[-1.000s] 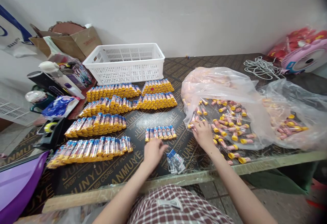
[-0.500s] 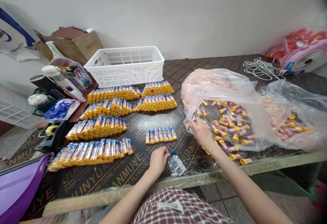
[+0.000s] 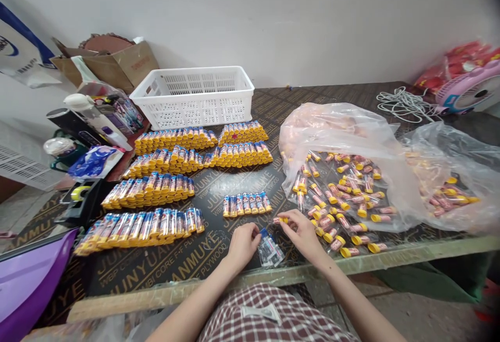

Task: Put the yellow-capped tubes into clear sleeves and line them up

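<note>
Between the thumb and fingers of my right hand (image 3: 300, 229) is a small tube (image 3: 279, 220) with a yellow cap and pink contents. My left hand (image 3: 242, 241) has its thumb and fingers together at the corner of a stack of small printed sheets (image 3: 270, 251) with blue tops. A short row of blue-labelled tubes (image 3: 247, 204) lies just beyond my hands. Many pink tubes (image 3: 353, 191) spill from a clear plastic bag (image 3: 336, 128) at the right. Stacked rows of blue-and-yellow tubes (image 3: 138, 227) fill the left side.
A white basket (image 3: 195, 105) stands at the back by the wall. A tape dispenser (image 3: 80, 204), bottles (image 3: 84, 108) and a cardboard box (image 3: 135, 66) are at the left. A pink fan (image 3: 466, 89) and a white cord (image 3: 404, 103) lie back right.
My right hand has moved left and nearer, from the bag's edge to beside the printed sheets, and now holds a tube. Several pink tubes now show where it was. My left hand has barely moved.
</note>
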`<state>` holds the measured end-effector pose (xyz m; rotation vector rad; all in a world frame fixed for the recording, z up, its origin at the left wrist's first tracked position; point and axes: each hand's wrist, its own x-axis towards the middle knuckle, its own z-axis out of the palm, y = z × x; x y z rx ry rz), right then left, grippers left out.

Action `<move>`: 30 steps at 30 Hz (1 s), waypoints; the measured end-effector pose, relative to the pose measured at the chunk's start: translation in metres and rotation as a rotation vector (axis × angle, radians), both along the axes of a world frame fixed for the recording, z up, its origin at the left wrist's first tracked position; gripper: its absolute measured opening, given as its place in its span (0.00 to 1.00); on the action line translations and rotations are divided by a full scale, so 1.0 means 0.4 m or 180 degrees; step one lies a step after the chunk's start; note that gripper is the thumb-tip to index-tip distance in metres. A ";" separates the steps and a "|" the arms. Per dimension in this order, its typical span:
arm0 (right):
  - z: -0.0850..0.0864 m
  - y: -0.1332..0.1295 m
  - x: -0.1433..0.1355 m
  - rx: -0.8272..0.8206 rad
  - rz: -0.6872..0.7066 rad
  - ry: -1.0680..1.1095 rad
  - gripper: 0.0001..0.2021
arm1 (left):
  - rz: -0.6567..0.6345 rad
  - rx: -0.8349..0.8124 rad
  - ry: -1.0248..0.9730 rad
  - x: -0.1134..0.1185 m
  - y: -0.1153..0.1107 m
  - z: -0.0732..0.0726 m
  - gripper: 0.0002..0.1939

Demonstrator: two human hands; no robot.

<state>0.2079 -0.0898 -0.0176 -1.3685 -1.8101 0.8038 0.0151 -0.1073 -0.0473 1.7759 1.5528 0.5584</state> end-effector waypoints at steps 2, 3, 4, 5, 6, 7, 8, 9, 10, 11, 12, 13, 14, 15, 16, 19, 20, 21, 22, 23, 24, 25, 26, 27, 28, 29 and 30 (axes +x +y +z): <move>-0.010 -0.006 -0.004 -0.0021 -0.0027 0.0044 0.10 | 0.0111 -0.0132 -0.0088 0.008 0.001 -0.003 0.02; -0.014 -0.008 -0.005 -0.0042 -0.0046 0.0063 0.10 | 0.0157 -0.0182 -0.0125 0.011 0.002 -0.004 0.01; -0.017 -0.011 -0.005 -0.0067 -0.0068 0.0078 0.09 | 0.0185 -0.0212 -0.0149 0.013 0.003 -0.004 0.01; -0.019 -0.013 -0.005 -0.0095 -0.0091 0.0086 0.09 | 0.0198 -0.0227 -0.0159 0.014 0.004 -0.004 0.02; -0.022 -0.015 -0.004 -0.0126 -0.0112 0.0092 0.09 | 0.0202 -0.0223 -0.0165 0.014 0.005 -0.003 0.03; -0.024 -0.017 -0.002 -0.0160 -0.0131 0.0095 0.09 | 0.0203 -0.0208 -0.0174 0.013 0.005 -0.002 0.04; -0.026 -0.018 -0.001 -0.0197 -0.0147 0.0094 0.08 | 0.0203 -0.0187 -0.0196 0.011 0.006 -0.002 0.04; -0.028 -0.020 0.000 -0.0233 -0.0167 0.0088 0.08 | 0.0210 -0.0166 -0.0225 0.009 0.005 -0.001 0.06; -0.031 -0.021 0.002 -0.0268 -0.0184 0.0079 0.08 | 0.0222 -0.0151 -0.0252 0.006 0.005 -0.001 0.09; -0.033 -0.022 0.003 -0.0303 -0.0201 0.0074 0.08 | 0.0234 -0.0147 -0.0262 0.004 0.004 -0.002 0.10; -0.035 -0.023 0.003 -0.0339 -0.0218 0.0074 0.08 | 0.0238 -0.0149 -0.0247 0.002 0.003 -0.002 0.11; -0.037 -0.024 0.003 -0.0373 -0.0234 0.0084 0.08 | 0.0237 -0.0146 -0.0203 0.001 0.001 -0.002 0.09; -0.037 -0.025 0.002 -0.0399 -0.0250 0.0109 0.08 | 0.0238 -0.0117 -0.0141 -0.001 -0.001 -0.002 0.06; -0.037 -0.027 0.001 -0.0413 -0.0267 0.0147 0.09 | 0.0244 -0.0051 -0.0088 -0.002 -0.002 -0.001 0.03; -0.034 -0.029 0.000 -0.0406 -0.0287 0.0195 0.09 | 0.0261 0.0040 -0.0068 -0.003 -0.004 0.000 0.02; -0.018 -0.038 -0.003 -0.0278 -0.0355 0.0370 0.10 | 0.0434 0.0164 -0.0441 -0.008 0.000 0.006 0.04; -0.011 -0.041 -0.005 -0.0224 -0.0380 0.0430 0.10 | 0.0556 0.0079 -0.0749 -0.011 0.005 0.010 0.04; -0.003 -0.045 -0.006 -0.0177 -0.0402 0.0487 0.10 | 0.0709 -0.0085 -0.1140 -0.014 0.011 0.014 0.05; 0.004 -0.048 -0.007 -0.0138 -0.0415 0.0543 0.09 | 0.0883 -0.0304 -0.1581 -0.018 0.020 0.019 0.06; 0.010 -0.051 -0.009 -0.0104 -0.0421 0.0599 0.09 | 0.1068 -0.0536 -0.2029 -0.023 0.029 0.025 0.08; 0.016 -0.055 -0.011 -0.0067 -0.0420 0.0657 0.09 | 0.1258 -0.0748 -0.2438 -0.027 0.038 0.032 0.11; 0.020 -0.058 -0.013 -0.0024 -0.0413 0.0715 0.09 | 0.1428 -0.0927 -0.2784 -0.032 0.048 0.040 0.14; 0.024 -0.062 -0.016 0.0024 -0.0411 0.0770 0.10 | 0.1571 -0.1060 -0.3062 -0.037 0.057 0.047 0.18; 0.026 -0.065 -0.020 0.0077 -0.0406 0.0815 0.10 | 0.1684 -0.1138 -0.3271 -0.041 0.065 0.054 0.21; 0.028 -0.068 -0.024 0.0136 -0.0404 0.0846 0.10 | 0.1773 -0.1185 -0.3429 -0.044 0.072 0.059 0.23; 0.030 -0.071 -0.027 0.0199 -0.0408 0.0858 0.10 | 0.1847 -0.1220 -0.3563 -0.047 0.077 0.062 0.23; 0.031 -0.074 -0.031 0.0260 -0.0416 0.0852 0.11 | 0.1912 -0.1253 -0.3679 -0.049 0.081 0.064 0.21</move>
